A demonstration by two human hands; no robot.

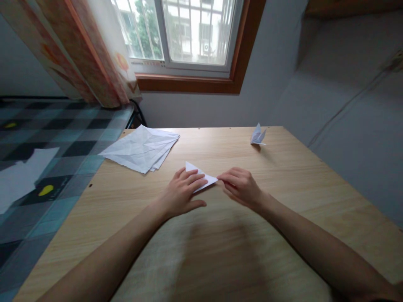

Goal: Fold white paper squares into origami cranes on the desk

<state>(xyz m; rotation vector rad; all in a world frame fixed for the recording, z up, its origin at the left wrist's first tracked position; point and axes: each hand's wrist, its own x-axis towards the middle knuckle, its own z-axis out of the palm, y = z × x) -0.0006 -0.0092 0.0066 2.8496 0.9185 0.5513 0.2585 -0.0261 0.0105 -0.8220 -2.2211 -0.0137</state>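
A small folded white paper lies on the wooden table in front of me. My left hand rests flat on the paper's left part, fingers stretched out over it. My right hand is at the paper's right tip, fingers curled together and pinching or pressing that corner. Most of the paper is hidden under my left fingers.
A stack of creased white sheets lies at the table's far left. A finished folded paper figure stands at the far right near the wall. A bed with a checked cover borders the table on the left, below a window.
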